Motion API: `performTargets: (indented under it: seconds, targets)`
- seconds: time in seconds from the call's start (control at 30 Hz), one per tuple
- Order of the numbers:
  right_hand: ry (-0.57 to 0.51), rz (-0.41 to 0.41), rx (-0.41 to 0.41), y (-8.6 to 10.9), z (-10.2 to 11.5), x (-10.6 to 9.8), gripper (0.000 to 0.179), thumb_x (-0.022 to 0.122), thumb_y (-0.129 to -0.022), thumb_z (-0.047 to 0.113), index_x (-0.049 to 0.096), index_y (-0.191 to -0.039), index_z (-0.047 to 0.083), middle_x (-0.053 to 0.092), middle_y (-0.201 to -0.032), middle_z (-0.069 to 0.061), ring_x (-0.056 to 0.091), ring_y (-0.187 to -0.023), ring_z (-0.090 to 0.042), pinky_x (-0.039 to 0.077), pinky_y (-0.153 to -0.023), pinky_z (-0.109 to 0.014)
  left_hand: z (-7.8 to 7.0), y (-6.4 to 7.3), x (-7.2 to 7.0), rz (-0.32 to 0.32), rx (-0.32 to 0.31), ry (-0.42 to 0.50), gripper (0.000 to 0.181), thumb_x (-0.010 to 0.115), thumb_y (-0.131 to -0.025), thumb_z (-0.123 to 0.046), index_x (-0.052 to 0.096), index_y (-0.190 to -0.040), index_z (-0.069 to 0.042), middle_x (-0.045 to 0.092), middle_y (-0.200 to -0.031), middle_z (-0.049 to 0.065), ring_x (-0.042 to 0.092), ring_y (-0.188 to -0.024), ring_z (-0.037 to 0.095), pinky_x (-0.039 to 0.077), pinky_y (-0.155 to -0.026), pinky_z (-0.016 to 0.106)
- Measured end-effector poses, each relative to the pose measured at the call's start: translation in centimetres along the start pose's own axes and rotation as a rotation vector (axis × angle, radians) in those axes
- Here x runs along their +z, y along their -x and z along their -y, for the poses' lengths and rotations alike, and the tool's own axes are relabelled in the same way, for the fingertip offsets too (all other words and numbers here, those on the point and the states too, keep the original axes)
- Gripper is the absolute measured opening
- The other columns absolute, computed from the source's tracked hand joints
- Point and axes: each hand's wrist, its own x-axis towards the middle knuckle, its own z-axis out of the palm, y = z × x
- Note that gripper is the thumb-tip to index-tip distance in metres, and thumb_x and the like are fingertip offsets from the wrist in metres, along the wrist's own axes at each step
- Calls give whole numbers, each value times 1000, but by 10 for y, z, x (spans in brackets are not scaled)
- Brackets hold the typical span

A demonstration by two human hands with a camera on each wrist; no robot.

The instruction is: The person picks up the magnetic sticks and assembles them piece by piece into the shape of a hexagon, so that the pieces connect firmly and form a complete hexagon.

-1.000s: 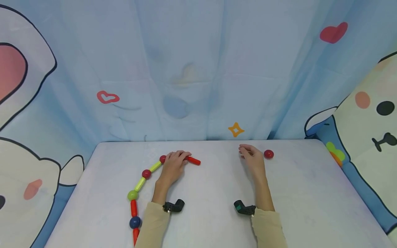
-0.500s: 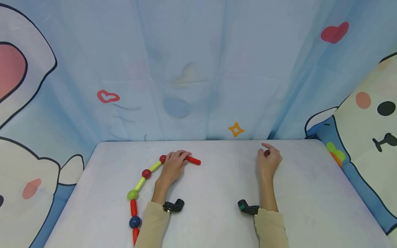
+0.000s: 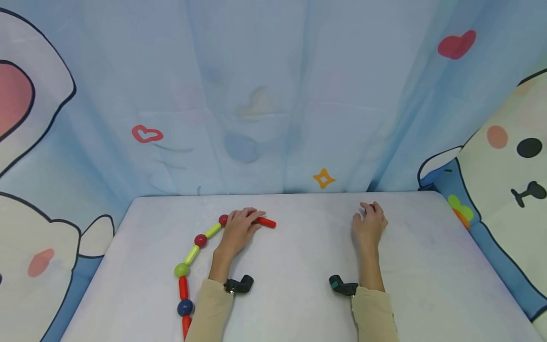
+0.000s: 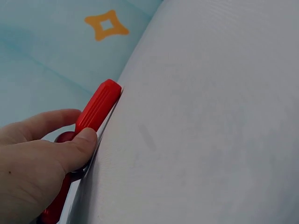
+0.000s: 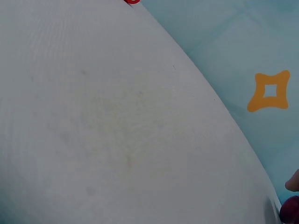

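A chain of coloured rods and balls curves across the table's left side. My left hand [image 3: 240, 229] grips its far end; in the left wrist view the thumb and a finger pinch the red rod [image 4: 100, 105] near a dark red ball [image 4: 64, 136], with another red rod [image 4: 57, 205] behind the thumb. My right hand [image 3: 368, 228] is at the back right, its fingers curled about a loose red ball, nearly hidden in the head view. The right wrist view shows part of that red ball [image 5: 290, 210] with a fingertip just above it.
The chain's nearer part has yellow-green rods [image 3: 192, 255], a red ball [image 3: 201, 241], a green ball [image 3: 181, 270] and a blue ball [image 3: 185, 307]. The white table [image 3: 299, 266] ends at a blue printed curtain [image 3: 273, 95] behind.
My right hand has moved right to the loose red ball, and its fingers have closed in over it. The left hand and the chain stay in place.
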Motion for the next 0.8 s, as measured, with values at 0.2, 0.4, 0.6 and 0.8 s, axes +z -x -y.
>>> performTargets:
  seconds: [0.2, 0.4, 0.6, 0.8]
  targets:
    - [96, 75, -27, -1, -3, 5, 43, 43, -96, 5, 48, -138, -2, 26, -152, -29, 29, -134, -53, 29, -111, -61, 1, 0, 1, -6, -5, -6, 33, 66, -92, -29, 64, -125, -27, 61, -129, 3, 57, -118, 25, 34, -111, 50]
    - [68, 59, -92, 4, 0, 9, 33, 46, -96, 1, 60, -126, -2, 44, -134, -31, 39, -122, -49, 38, -102, -57, 0, -1, 1, -15, -14, 0, 29, 64, -93, -30, 65, -122, -26, 62, -126, 3, 57, -118, 24, 33, -111, 52]
    - [-73, 209, -135, 4, 11, 14, 40, 51, -99, 11, 51, -137, 3, 47, -138, -26, 49, -122, -41, 43, -105, -53, -3, -1, 2, -32, -19, 10, 27, 64, -93, -29, 66, -119, -25, 64, -124, 4, 59, -117, 25, 32, -112, 55]
    - [-231, 346, -152, 7, 27, 21, 50, 55, -99, 23, 42, -146, 11, 45, -145, -19, 53, -124, -37, 45, -106, -48, -3, -4, 2, -23, -19, 6, 27, 63, -94, -27, 66, -121, -24, 64, -125, 5, 57, -120, 26, 28, -114, 58]
